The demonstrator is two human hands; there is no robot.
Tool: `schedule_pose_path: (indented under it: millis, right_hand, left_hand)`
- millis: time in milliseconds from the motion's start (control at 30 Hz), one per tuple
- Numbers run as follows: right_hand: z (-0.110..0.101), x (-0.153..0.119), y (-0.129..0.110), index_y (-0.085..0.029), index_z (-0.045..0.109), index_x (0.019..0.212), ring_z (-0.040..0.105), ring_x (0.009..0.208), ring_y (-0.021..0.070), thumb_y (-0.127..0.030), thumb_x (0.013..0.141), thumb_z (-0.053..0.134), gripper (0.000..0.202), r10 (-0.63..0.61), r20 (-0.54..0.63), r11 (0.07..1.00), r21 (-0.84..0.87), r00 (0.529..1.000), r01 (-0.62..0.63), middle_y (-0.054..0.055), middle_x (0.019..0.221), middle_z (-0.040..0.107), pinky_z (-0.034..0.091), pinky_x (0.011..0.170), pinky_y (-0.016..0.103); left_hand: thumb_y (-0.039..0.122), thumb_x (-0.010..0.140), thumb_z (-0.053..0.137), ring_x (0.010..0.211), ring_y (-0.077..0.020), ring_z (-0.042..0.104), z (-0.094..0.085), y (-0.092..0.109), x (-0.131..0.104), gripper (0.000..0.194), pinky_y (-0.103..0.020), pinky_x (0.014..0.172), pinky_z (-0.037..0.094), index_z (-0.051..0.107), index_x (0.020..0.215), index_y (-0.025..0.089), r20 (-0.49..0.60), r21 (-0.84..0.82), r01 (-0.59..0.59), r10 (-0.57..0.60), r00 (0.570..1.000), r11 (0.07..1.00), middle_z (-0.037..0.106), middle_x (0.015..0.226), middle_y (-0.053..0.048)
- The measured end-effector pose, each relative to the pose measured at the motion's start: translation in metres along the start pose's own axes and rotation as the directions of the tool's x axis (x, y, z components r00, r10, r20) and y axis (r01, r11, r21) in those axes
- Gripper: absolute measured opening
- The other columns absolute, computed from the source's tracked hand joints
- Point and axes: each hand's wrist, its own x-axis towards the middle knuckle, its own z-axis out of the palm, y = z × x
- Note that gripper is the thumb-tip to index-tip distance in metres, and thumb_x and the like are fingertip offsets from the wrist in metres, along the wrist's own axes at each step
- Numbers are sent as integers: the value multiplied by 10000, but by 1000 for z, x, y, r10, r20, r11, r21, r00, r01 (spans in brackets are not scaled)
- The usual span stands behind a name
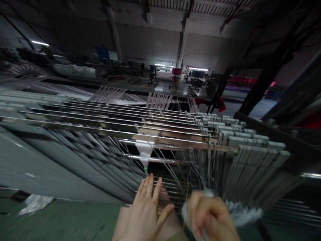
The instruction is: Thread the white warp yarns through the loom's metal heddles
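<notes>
My left hand (147,207) lies palm down with its fingers stretched out, a ring on one of them. Its fingertips are at the lower metal bars (175,190) of a loom; whether they press on them I cannot tell. To the right, my right hand (210,214) is closed and smeared by motion. Whitish, fluffy yarn (244,214) shows on both sides of this fist, which appears to grip it. Above my left fingertips hangs a tapering white strip (144,150) with a green tip. Loose threads (169,167) run down between the hands.
Long parallel loom bars (112,129) cross in front of me, with dense heddles (250,160) bunched at the right. A grey panel (50,167) slopes on the left. White cloth (36,203) lies on the green floor (75,221). Behind are a large roll (75,71) and other machines.
</notes>
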Motion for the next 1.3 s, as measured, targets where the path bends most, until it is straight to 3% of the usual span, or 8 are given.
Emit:
schedule_pose_path:
  millis: [133,233,400,600,800,1033,1200,1300]
  right_hand:
    - [19,4,1,-261,662,897,577,609,112,-223,908,498,169,-160,-18,980,-126,987,156,11,758,602,484,542,218]
    - [20,6,6,-248,641,952,604,720,116,-150,897,486,192,-211,-2,942,-267,978,203,14,854,623,510,643,201]
    - [23,5,14,-226,635,1019,614,954,159,-139,905,454,231,-110,157,920,-358,981,160,46,1001,655,511,857,260]
    - [52,15,12,-198,570,1201,558,1127,181,-163,937,371,332,-3,241,907,-408,971,104,77,1226,595,472,977,338]
    - [72,30,27,-139,356,1399,361,1308,251,-55,883,355,523,-142,241,695,-666,960,270,135,1410,404,369,1060,443]
    - [62,30,37,-153,357,1401,390,1280,323,-35,868,366,546,-257,112,652,-713,960,258,185,1376,431,361,1028,534]
    - [61,46,35,-213,538,1266,554,1135,275,-102,899,402,407,-297,5,712,-665,955,224,131,1190,618,449,975,459]
    - [59,58,31,-228,634,1129,611,1043,241,-146,892,457,307,-305,25,735,-629,952,252,94,1079,674,503,915,405]
  left_hand:
    - [388,871,489,1261,-305,429,-10,8,3,497,-471,962,457,448,1321,183,9,-289,-106,114,993,951,482,1368,-164]
    - [266,899,450,1207,-228,502,-15,-1,0,302,-384,974,458,543,1184,230,37,-546,54,-40,999,836,553,1305,-101]
    - [318,885,491,1102,-236,585,-17,-19,-4,192,-379,930,490,554,1036,218,199,-839,386,-445,873,382,591,1233,-101]
    - [365,833,562,1186,-250,521,-9,-15,7,535,-393,1000,424,341,1300,230,258,-942,334,-564,784,34,516,1330,-137]
    - [323,865,487,1286,-271,398,2,8,16,615,-448,1071,318,214,1395,173,170,-937,293,-481,860,192,308,1472,-189]
    - [208,853,417,1305,-222,373,13,38,38,550,-394,1062,343,313,1392,165,241,-934,295,-254,937,200,440,1408,-133]
    - [192,880,330,1162,-245,538,-9,9,56,375,-403,987,422,547,1169,92,0,-721,189,-272,962,667,598,1220,-180]
    - [205,881,328,992,-316,636,-25,-16,58,405,-471,850,488,513,1218,81,-6,-353,334,-359,933,874,651,1097,-209]
